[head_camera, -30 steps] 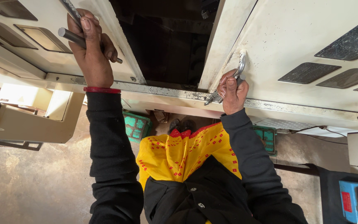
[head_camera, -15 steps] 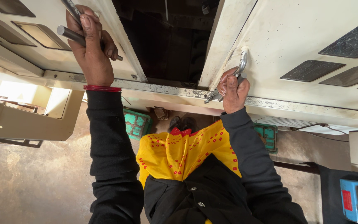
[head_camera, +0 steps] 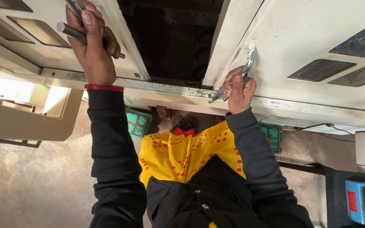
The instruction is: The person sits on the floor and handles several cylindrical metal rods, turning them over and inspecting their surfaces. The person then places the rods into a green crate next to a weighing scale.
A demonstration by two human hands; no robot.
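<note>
Left hand (head_camera: 91,46) grips a steel rod (head_camera: 70,33) on one door; right hand (head_camera: 238,86) clenches the other door's handle (head_camera: 247,65); doors stand parted, dark gap between

1. The steel rod (head_camera: 70,33) in my left hand (head_camera: 91,46) is round, grey and plain, slanting across the far-left cream panel.
2. The shiny curved metal tool (head_camera: 246,67) in my right hand (head_camera: 238,90) rests against the right panel's edge.
</note>
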